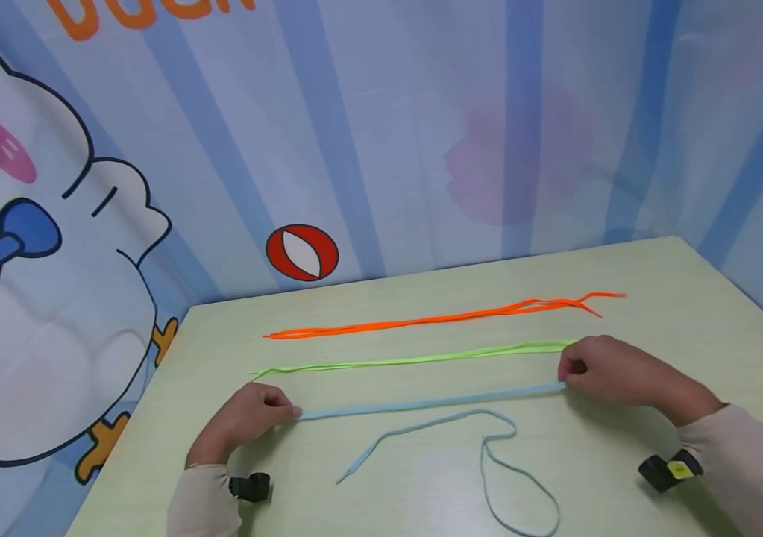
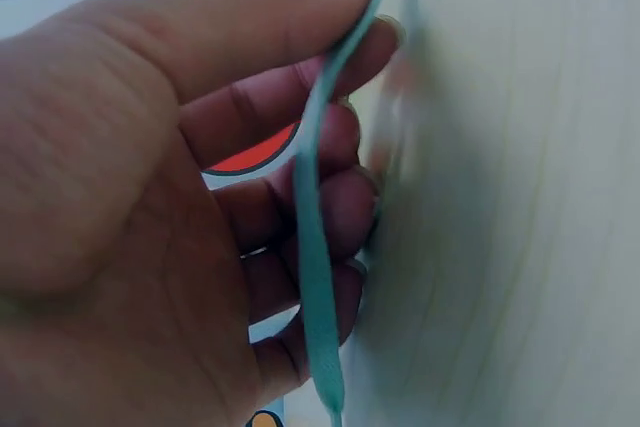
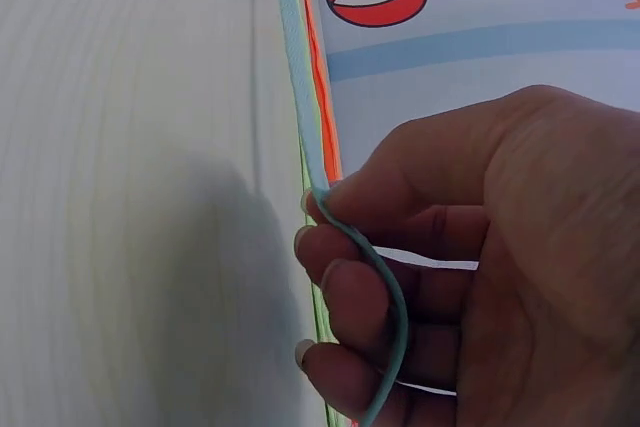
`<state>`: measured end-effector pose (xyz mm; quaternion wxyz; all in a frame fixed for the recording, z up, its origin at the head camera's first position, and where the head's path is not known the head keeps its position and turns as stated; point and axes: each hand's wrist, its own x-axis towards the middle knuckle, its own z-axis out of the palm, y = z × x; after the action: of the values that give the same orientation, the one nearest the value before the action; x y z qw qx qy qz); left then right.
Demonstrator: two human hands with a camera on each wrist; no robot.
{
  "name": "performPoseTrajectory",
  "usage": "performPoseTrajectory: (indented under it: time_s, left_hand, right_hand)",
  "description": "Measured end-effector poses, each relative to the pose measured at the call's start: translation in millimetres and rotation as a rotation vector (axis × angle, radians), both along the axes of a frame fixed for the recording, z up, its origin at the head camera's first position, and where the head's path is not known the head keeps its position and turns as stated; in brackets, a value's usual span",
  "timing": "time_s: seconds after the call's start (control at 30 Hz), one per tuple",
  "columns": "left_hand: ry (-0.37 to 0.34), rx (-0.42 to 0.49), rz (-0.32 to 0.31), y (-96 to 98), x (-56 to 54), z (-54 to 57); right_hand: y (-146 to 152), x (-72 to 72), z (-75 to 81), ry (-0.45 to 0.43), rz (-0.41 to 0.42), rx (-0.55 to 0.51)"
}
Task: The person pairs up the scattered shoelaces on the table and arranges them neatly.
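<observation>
A light blue shoelace (image 1: 431, 403) runs taut between the two hands, just in front of a green lace. Its left end is pinched between thumb and forefinger of my left hand (image 1: 247, 414), and in the left wrist view the lace's tip (image 2: 318, 317) hangs across the curled fingers. My right hand (image 1: 612, 371) pinches the other side, near the right end of the green lace; in the right wrist view the tail (image 3: 395, 317) curves down over the fingers. A second light blue shoelace (image 1: 415, 427) lies in a loose, looping curve on the table nearer to me.
Behind the hands a yellow-green shoelace (image 1: 408, 361) lies folded lengthwise and straight. Farther back is an orange shoelace (image 1: 415, 322), laid the same way, its right ends spread. The pale table (image 1: 663, 283) meets a printed cloth backdrop (image 1: 408, 149) at its far edge.
</observation>
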<state>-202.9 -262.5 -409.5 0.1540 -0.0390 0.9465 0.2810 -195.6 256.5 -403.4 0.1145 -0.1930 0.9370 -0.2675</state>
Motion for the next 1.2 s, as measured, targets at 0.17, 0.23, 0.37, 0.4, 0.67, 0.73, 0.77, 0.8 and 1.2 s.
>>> performPoseTrajectory:
  time_s: [0.17,0.23,0.37,0.4,0.67,0.73,0.77,0.8,1.2]
  left_hand:
    - [-0.018,-0.019,-0.035,-0.2,2.0,1.3]
    - [-0.026,-0.029,-0.047,0.3,2.8,1.6]
    - [-0.027,-0.047,-0.066,1.3,2.8,1.9]
    - [-0.027,-0.048,-0.068,1.4,2.5,1.8]
    - [-0.019,-0.054,-0.064,-0.6,0.3,-0.2]
    - [-0.021,-0.055,-0.064,-0.6,0.4,-0.2]
    - [-0.02,-0.053,-0.065,-0.2,0.3,-0.3]
    - [-0.019,-0.052,-0.062,0.4,0.4,0.1]
    - [0.118,0.117,-0.105,27.1,0.2,8.7]
  right_hand:
    - [0.0,1.0,1.5,0.001,0.017,0.05]
    - [-0.3,1.5,1.9,-0.009,0.022,0.064]
    - [-0.3,1.8,2.0,-0.013,0.025,0.073]
    - [-0.8,2.1,2.0,-0.01,0.022,0.074]
    - [-3.8,2.4,1.8,0.031,-0.034,0.122]
    - [-5.0,2.5,1.7,0.031,-0.036,0.132]
    - [-5.6,2.6,1.5,0.028,-0.036,0.137]
    - [-6.2,2.4,1.4,0.025,-0.037,0.141]
    - [-17.8,8.2,5.4,0.079,-0.03,0.1]
